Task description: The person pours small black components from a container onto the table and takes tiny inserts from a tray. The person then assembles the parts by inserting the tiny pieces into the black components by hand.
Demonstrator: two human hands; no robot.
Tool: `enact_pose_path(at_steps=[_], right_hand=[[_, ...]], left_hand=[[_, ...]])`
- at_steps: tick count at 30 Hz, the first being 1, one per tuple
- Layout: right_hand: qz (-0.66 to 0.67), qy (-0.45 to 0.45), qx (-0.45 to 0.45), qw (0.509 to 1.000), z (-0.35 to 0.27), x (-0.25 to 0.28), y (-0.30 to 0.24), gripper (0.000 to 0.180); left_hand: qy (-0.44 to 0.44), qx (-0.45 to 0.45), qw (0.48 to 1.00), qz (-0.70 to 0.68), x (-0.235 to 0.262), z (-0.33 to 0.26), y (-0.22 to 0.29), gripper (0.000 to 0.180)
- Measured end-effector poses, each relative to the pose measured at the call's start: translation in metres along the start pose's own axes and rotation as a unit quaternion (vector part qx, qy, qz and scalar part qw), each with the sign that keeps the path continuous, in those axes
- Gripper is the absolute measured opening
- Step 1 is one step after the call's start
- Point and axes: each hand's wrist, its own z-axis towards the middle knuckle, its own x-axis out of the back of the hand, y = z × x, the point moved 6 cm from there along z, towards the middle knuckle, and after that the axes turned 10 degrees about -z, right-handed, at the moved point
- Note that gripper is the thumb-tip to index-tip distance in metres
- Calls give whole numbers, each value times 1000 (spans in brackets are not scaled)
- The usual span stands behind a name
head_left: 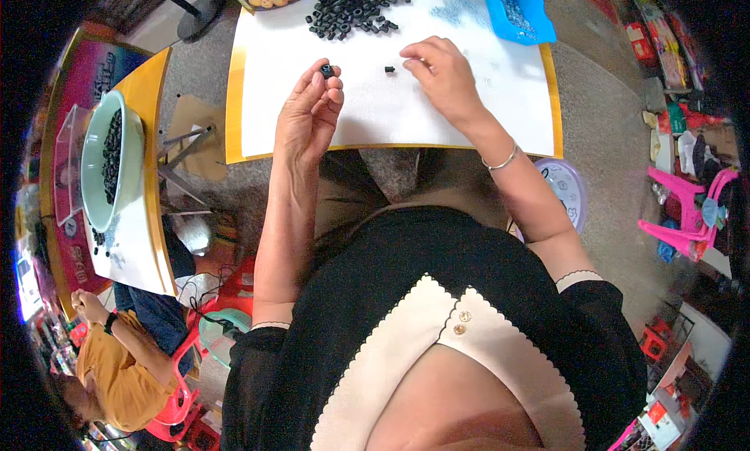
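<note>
Over the white tabletop (281, 131), my left hand (308, 115) is raised with its palm partly turned up. Between its thumb and fingertips sits a small black plastic part (327, 71). My right hand (449, 80) hovers to the right with thumb and forefinger drawn together; anything in that pinch is too small to make out. A single black part (390, 70) lies on the table between the hands, just left of the right fingertips. Beyond them spreads a heap of similar black parts (351, 12). Tiny clear pieces (457, 10) are scattered right of the heap.
A blue tray (539, 33) with small clear pieces stands at the far right corner, a patterned tin (258, 0) at the far left. Leftward, another table (148, 248) bears a pale green basin (131, 135) of black parts. A person (129, 365) sits there. A pink stool (687, 213) stands right.
</note>
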Motion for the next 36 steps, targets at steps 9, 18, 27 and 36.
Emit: enact_pose_path(at_steps=[9, 18, 27, 36], right_hand=[[-139, -78, 119, 980, 5, -34, -19, 12], [170, -112, -79, 976, 3, -10, -10, 24], [468, -95, -119, 870, -5, 31, -55, 16], [470, -76, -116, 872, -12, 39, -57, 16]], left_hand=[[14, 29, 998, 51, -1, -12, -10, 29], [5, 47, 997, 53, -16, -16, -22, 29], [3, -9, 986, 167, -49, -32, -25, 23], [-9, -51, 974, 220, -69, -43, -24, 24]])
